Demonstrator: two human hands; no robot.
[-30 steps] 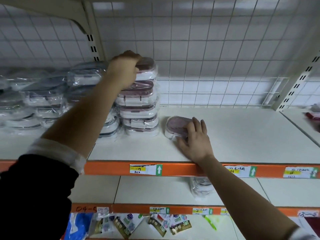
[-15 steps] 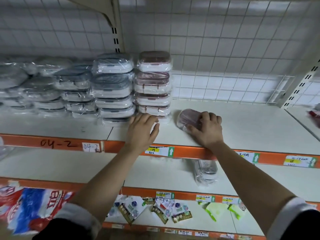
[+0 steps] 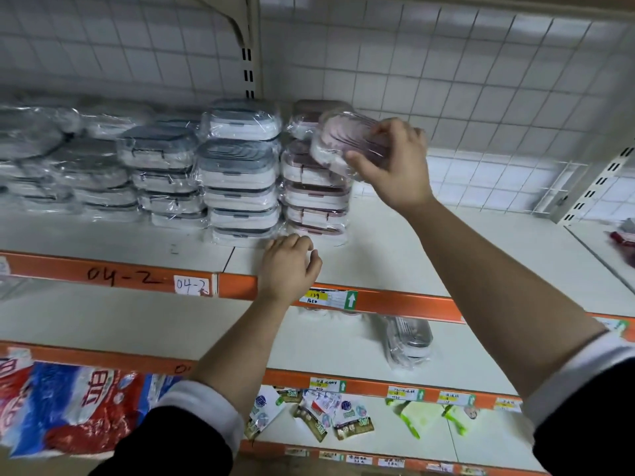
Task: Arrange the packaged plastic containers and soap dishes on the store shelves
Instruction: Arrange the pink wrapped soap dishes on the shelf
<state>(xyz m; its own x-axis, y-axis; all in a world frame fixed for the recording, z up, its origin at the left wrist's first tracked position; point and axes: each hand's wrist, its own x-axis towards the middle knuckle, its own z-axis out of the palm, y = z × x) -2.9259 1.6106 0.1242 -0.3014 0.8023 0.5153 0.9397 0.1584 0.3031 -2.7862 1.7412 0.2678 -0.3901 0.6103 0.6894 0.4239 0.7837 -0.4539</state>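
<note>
My right hand [image 3: 390, 163] grips a pink-lidded soap dish [image 3: 340, 140] wrapped in clear plastic, tilted in the air beside the top of the pink stack [image 3: 314, 197]. That stack stands on the upper white shelf [image 3: 429, 249], with a grey-lidded stack [image 3: 240, 180] to its left and more wrapped grey containers [image 3: 99, 170] further left. My left hand [image 3: 290, 266] rests with loosely curled fingers on the shelf's front edge, just below the pink stack, holding nothing.
An orange rail [image 3: 117, 274] marked 04-2 fronts the upper shelf. One wrapped container [image 3: 409, 341] lies on the middle shelf. Small packets [image 3: 330, 417] and a red-blue bag [image 3: 65, 407] sit on the lowest shelf. A wire grid backs the shelving, and a red item [image 3: 623, 240] lies far right.
My right hand has lifted the pink soap dish off the shelf up to the top of the pink stack. My left hand came down from the stack top to the shelf edge.
</note>
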